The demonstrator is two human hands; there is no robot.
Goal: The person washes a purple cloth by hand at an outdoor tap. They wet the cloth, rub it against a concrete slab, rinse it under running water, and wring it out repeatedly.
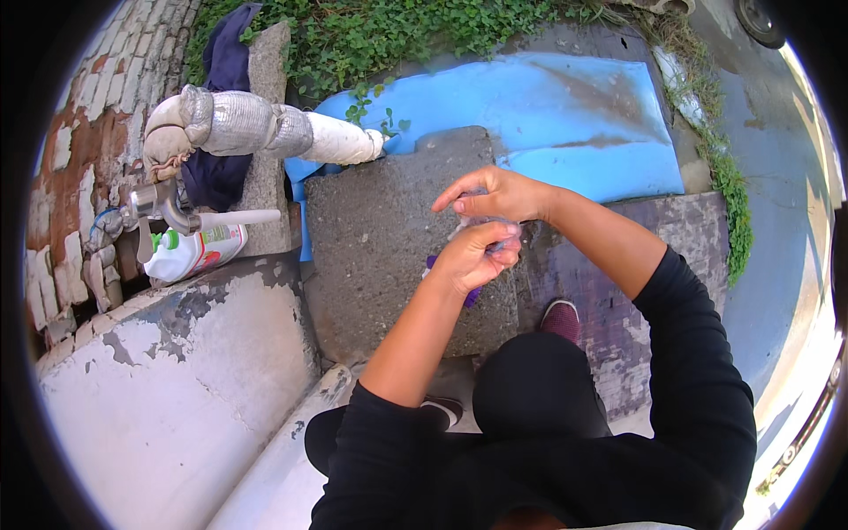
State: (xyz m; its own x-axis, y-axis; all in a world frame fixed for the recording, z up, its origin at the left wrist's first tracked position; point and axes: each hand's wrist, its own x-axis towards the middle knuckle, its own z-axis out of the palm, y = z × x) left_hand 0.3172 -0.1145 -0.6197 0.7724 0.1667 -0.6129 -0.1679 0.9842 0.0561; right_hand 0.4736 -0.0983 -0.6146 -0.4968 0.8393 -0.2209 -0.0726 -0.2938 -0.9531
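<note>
My left hand [482, 255] is closed around a crumpled, translucent, whitish material [472, 224] that I cannot identify for certain. Just above it, my right hand [507, 195] is bent with its index finger pointing left, and a bit of the same clear material shows between thumb and finger. Both hands are over a rough concrete slab [391, 265]. Partly hidden behind my left hand, a purple item [472, 297] lies on the slab; its kind cannot be told.
At left, a wrapped pipe [242, 124] leads to a metal tap [162, 202] above a white plastic jug [199, 250]. Dark cloth [215, 175] hangs over a concrete block. Blue sheeting [563, 126] and green plants [411, 30] lie beyond the slab. A peeling wall [192, 351] stands at lower left.
</note>
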